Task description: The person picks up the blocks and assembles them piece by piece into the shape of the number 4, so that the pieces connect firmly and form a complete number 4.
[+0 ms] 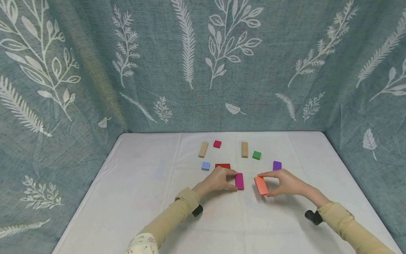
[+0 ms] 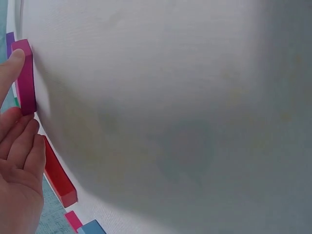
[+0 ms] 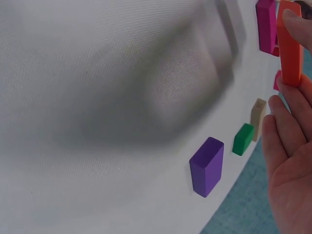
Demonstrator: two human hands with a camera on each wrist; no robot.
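My left hand (image 1: 217,181) pinches a magenta block (image 1: 239,181) lengthwise, thumb at its near end and fingers at its far end. In the left wrist view the thumb presses one end of it. To the right, my right hand (image 1: 287,181) holds an orange block (image 1: 261,186) by its two ends, tilted and with a shadow beneath it. The right wrist view shows that block between thumb and fingertips. A red block (image 1: 223,165) lies just beyond the left hand, partly covered by it. Beyond the right hand stands a purple block (image 1: 277,165).
Toward the back of the white-covered table (image 1: 142,197) lie two wooden blocks (image 1: 203,150), a small crimson block (image 1: 217,144), a green block (image 1: 257,155) and a light blue block (image 1: 205,165). A patterned blue-green curtain (image 1: 196,106) surrounds the table's back and sides.
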